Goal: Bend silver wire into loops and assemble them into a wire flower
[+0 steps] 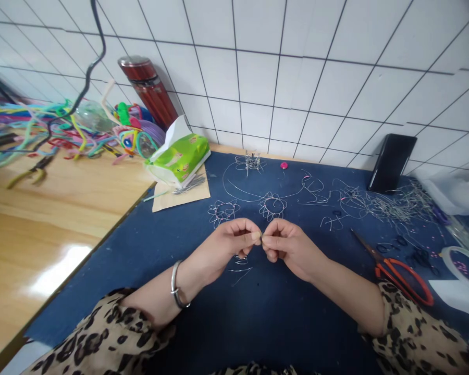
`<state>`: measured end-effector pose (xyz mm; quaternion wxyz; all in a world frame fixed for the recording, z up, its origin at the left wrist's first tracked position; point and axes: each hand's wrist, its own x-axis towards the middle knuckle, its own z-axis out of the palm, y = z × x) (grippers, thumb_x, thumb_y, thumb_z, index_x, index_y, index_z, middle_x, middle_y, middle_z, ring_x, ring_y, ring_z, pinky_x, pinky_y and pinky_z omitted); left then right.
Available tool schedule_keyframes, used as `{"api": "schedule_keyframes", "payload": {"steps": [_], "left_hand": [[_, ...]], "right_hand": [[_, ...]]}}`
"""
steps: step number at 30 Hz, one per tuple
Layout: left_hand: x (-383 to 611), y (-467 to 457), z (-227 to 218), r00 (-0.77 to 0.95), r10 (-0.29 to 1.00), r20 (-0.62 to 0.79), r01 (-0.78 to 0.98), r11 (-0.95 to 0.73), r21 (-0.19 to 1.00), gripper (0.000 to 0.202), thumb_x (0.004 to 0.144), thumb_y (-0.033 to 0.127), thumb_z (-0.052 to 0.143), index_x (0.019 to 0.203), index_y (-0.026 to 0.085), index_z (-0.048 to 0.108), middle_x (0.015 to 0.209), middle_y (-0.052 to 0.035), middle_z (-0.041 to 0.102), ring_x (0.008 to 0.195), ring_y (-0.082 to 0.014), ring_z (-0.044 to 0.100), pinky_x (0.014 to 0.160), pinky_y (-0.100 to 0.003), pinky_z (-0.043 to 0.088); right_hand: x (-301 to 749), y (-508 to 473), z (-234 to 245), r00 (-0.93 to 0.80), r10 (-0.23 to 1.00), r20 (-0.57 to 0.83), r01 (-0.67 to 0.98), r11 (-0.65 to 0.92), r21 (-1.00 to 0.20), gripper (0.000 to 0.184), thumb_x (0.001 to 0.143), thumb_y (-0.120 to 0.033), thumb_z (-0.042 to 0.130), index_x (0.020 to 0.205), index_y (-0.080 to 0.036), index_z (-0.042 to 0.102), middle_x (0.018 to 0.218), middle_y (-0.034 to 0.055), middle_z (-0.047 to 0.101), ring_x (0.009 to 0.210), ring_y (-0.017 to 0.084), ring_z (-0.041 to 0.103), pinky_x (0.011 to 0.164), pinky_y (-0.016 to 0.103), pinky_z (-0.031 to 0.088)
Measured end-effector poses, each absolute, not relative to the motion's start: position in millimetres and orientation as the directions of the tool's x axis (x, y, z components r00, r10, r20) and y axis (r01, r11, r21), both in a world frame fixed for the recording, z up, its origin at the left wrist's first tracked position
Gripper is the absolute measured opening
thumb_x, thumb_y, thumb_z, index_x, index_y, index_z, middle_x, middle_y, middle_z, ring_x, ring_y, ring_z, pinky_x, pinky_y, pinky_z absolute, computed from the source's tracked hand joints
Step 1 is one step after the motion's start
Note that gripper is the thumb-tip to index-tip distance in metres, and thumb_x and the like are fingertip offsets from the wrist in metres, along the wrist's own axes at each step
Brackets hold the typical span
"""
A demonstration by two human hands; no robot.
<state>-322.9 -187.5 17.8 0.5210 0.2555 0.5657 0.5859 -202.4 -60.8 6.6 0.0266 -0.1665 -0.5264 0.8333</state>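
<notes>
My left hand (238,242) and my right hand (287,242) meet over the middle of the dark blue mat (219,338). Both are closed, thumb pressed to forefinger, with fingertips almost touching. Between them shows a tiny dark bit of thin wire (261,236), mostly hidden by the fingers. Below my left hand are small wire loops (241,259) and loose wire ends (240,271); whether they join the held piece I cannot tell. Just beyond my hands lie two flower-shaped wire rings, a left one (223,211) and a right one (272,207).
Farther back stand a wire frame (252,161) and a black phone (393,162). At right are tangled wire (391,203) and orange-handled scissors (404,281). A green tissue pack (180,159), a red flask (150,94), pliers (35,174) and colourful pipe cleaners (74,135) sit at left.
</notes>
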Motion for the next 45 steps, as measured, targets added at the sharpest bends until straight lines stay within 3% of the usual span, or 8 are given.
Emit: {"api": "schedule_keyframes", "payload": {"steps": [10,20,26,32,45], "left_hand": [[-333.4,-187.6,10.8,-0.275,0.924,-0.267,-0.226,0.208,0.952,0.014,0.074,0.024,0.065,0.078,0.013,0.057,0.065,0.0033,0.053,0.052,-0.0048,0.04,0.049,-0.019,0.029],[-319.4,-186.8,8.7,-0.31,0.908,-0.283,-0.429,0.132,0.894,0.012,0.073,0.018,0.064,0.073,0.013,0.052,0.062,0.0042,0.05,0.048,-0.0037,0.038,0.047,-0.019,0.027],[-311.6,-184.7,4.2,-0.361,0.893,-0.269,-0.459,0.081,0.885,0.012,0.076,0.019,0.062,0.073,0.014,0.051,0.064,0.0027,0.052,0.048,-0.0037,0.038,0.047,-0.019,0.028],[-302.1,-180.8,0.8,-0.463,0.843,-0.274,-0.461,0.035,0.887,0.013,0.075,0.017,0.061,0.07,0.014,0.05,0.055,0.0054,0.045,0.046,-0.0035,0.036,0.046,-0.018,0.028],[-298.9,-182.1,-1.5,-0.464,0.846,-0.263,-0.491,0.002,0.871,0.013,0.076,0.019,0.061,0.071,0.014,0.05,0.057,0.0042,0.046,0.048,-0.004,0.037,0.047,-0.018,0.029]], "right_hand": [[-202.5,-60.1,5.4,-0.94,0.218,-0.263,0.167,-0.377,-0.911,0.013,0.073,-0.024,0.062,0.072,-0.017,0.052,0.062,-0.005,0.054,0.05,0.006,0.046,0.051,0.022,0.037],[-201.5,-67.8,-2.7,-0.927,0.353,-0.128,0.073,-0.166,-0.983,0.008,0.076,-0.023,0.058,0.073,-0.018,0.052,0.06,-0.0047,0.052,0.054,0.008,0.047,0.054,0.024,0.039],[-201.3,-71.3,-7.0,-0.904,0.418,-0.084,0.034,-0.127,-0.991,0.008,0.078,-0.023,0.055,0.072,-0.018,0.052,0.06,-0.0049,0.051,0.053,0.008,0.045,0.053,0.024,0.038],[-200.3,-77.4,-11.4,-0.864,0.498,-0.072,0.017,-0.114,-0.993,0.008,0.079,-0.02,0.053,0.073,-0.019,0.05,0.056,-0.0062,0.048,0.053,0.008,0.045,0.054,0.024,0.039],[-199.8,-77.0,-17.2,-0.863,0.506,0.013,0.01,0.042,-0.999,0.009,0.083,-0.023,0.051,0.074,-0.019,0.05,0.058,-0.0057,0.049,0.056,0.008,0.048,0.057,0.024,0.04]]}}
